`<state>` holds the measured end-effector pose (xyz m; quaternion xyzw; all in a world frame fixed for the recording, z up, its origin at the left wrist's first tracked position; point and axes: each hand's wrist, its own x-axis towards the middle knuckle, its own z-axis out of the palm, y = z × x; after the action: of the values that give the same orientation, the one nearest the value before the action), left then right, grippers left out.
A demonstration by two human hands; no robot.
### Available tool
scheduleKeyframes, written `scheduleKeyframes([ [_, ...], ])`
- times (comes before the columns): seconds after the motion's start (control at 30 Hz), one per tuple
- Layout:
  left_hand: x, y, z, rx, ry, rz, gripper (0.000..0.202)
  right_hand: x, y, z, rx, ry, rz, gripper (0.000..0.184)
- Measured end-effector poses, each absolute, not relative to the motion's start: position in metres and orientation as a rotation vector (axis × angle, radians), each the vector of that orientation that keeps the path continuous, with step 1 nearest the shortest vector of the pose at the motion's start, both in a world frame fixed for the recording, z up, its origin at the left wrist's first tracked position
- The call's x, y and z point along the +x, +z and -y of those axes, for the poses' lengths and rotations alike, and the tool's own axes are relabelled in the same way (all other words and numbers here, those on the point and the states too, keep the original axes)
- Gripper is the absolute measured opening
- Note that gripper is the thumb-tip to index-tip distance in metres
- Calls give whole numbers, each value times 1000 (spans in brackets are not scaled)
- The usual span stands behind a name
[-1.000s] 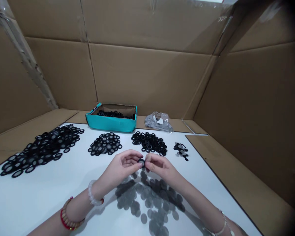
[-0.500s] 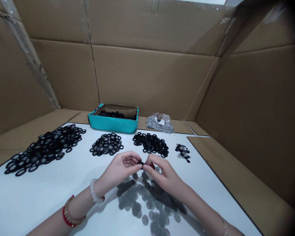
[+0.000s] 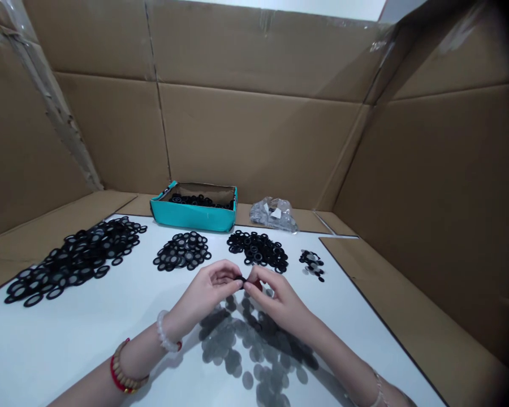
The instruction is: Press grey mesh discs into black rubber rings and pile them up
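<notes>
Black ring (image 3: 240,279) has tipped above white table (image 3: 89,333) within cardboard walls (image 3: 258,135).

Small ring (image 3: 240,281) between fingertips of left hand (image 3: 207,287) and right hand (image 3: 276,295): looks like rubber or plastic, finish too small to tell. Discs (image 3: 257,353) below hands: thin, matt, film-like. Ring pile (image 3: 258,249) just beyond right hand: smooth, plastic-looking, light shine. Bag (image 3: 274,216) farther beyond right hand: clear plastic, crinkled, glossy. Box (image 3: 193,217) beyond left hand: cardboard, smooth outside, matt inside. Table (image 3: 68,350) under hands: smooth, slightly glossy. Wall (image 3: 254,141) far beyond hands: cardboard, matt, creased.
</notes>
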<state>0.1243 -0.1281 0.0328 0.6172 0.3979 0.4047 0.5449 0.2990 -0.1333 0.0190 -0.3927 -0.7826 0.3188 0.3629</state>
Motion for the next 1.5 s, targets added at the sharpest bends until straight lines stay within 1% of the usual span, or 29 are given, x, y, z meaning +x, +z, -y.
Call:
scheduleKeyframes([
  [0.1,125,30,126,1470,943,-947,14,299,18,133,-1016,743,2026,22],
  [0.33,124,24,123,1452,977,-1003,16,297,9,131,-1034,731,2054,22],
  [0.4,122,27,124,1408,939,-1022,18,297,7,130,-1030,783,2017,22],
  [0.6,116,34,124,1277,884,-953,25,301,7,124,-987,1093,1812,28],
  [0.7,116,33,122,1268,880,-957,28,302,8,123,-987,1154,1755,30],
  [0.9,117,34,122,1297,897,-1042,24,301,12,126,-971,1237,1732,32],
  [1.1,118,36,124,1311,912,-1057,24,299,8,123,-983,1237,1711,26],
  [1.27,121,21,118,1276,966,-1051,31,294,1,122,-1021,1100,1767,21],
  [1.37,124,7,116,1331,995,-1013,28,292,-1,124,-1034,1003,1833,19],
  [1.5,126,-5,116,1380,984,-948,24,292,-2,127,-1067,939,1890,22],
])
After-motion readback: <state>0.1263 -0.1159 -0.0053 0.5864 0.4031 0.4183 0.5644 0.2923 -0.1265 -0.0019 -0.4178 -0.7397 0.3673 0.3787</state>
